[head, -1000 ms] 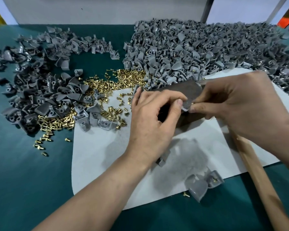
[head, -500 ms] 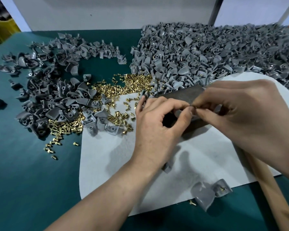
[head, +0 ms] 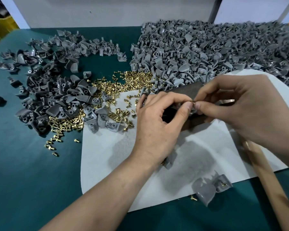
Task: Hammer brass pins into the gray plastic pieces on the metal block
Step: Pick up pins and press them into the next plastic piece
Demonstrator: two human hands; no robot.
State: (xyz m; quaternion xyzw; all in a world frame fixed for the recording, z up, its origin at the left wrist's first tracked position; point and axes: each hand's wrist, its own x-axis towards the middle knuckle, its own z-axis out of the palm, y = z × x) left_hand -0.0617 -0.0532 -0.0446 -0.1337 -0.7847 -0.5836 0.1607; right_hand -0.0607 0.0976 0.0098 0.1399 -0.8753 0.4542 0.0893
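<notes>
Just left hand (head: 157,125), right hand (head: 244,110), one pin (head: 192,102).

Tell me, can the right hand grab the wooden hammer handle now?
Probably, but not this instant. The right hand is pinching a brass pin, so its fingers are busy. The wooden handle lies just under that wrist with nothing on it; after letting go, it looks reachable.

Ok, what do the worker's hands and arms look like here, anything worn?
Both the left hand and right hand are bare: no gloves, rings or watch visible. The left forearm is sleeveless to the frame's edge; so is the right wrist. Fingernails are short.
</notes>
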